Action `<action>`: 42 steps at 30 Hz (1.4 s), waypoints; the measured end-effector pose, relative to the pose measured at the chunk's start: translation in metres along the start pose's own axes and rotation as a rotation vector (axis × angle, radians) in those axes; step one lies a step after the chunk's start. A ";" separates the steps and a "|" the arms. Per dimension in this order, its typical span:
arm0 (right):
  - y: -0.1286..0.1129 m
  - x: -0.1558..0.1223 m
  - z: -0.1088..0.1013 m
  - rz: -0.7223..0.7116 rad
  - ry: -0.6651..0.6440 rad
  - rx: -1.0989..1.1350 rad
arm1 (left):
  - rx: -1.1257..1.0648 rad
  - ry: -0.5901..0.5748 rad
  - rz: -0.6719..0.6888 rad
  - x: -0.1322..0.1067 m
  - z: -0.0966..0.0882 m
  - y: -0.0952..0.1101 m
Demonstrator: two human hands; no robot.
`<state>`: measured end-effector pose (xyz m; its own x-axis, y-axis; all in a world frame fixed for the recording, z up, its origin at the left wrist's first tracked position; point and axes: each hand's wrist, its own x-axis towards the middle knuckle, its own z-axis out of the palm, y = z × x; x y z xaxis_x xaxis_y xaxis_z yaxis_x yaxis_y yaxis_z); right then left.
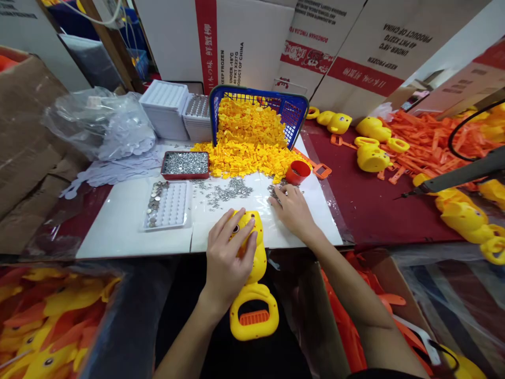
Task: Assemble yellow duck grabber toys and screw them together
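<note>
My left hand (231, 250) lies over the upper part of a yellow duck-shaped toy (258, 268), its fingers wrapped across the head. The toy has an eye, small screw holes and a loop handle with an orange grip inside, and it hangs over the table's front edge above my lap. My right hand (294, 213) rests on the white work surface, fingers slightly apart, with fingertips at a small pile of metal bits (278, 192) beside a red cup (298, 172). More small metal pieces, probably screws (232, 190), are scattered to the left.
A blue basket (302, 113) spills yellow plastic parts (248, 158). Left of it stand a red tray of metal pieces (185, 164), a white tray with discs (168, 205) and stacked white trays (163, 108). At right, a screwdriver-like tool (445, 181) hangs near orange parts (426, 139).
</note>
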<state>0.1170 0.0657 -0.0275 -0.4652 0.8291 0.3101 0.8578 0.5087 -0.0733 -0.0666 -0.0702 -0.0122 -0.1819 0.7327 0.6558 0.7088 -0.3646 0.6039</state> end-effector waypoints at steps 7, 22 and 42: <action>-0.002 0.007 0.002 -0.001 -0.020 0.154 | 0.004 -0.017 0.004 0.000 -0.002 -0.001; -0.040 -0.021 -0.046 0.238 -0.099 1.019 | 0.065 0.036 -0.017 0.003 0.008 0.009; -0.016 -0.046 -0.091 0.103 0.591 0.932 | -0.065 0.123 0.039 -0.005 0.008 0.008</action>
<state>0.1450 -0.0017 0.0451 -0.0106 0.7629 0.6464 0.2706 0.6245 -0.7326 -0.0540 -0.0722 -0.0143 -0.2399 0.6430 0.7274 0.6719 -0.4308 0.6024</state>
